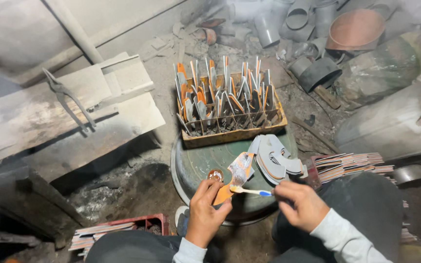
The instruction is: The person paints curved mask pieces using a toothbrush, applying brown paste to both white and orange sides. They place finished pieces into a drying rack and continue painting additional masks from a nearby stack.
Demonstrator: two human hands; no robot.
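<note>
An orange shoe insole point(233, 178) is gripped at its lower end by the closed fingers of the left hand point(206, 212), its long axis tilted from lower left to upper right above a round green drum point(197, 165). A toothbrush point(250, 191) is pinched in the right hand point(302, 204), lying nearly level, its bristles pointed left and touching the insole. Grey insoles point(275, 160) are stacked just beyond.

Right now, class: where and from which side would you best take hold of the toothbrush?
Probably by the bare blue handle end of the toothbrush, coming from the right, as the right hand does. The bristle head points left over the orange-and-grey sole piece in the left hand, so that end looks unfit to grip.
</note>
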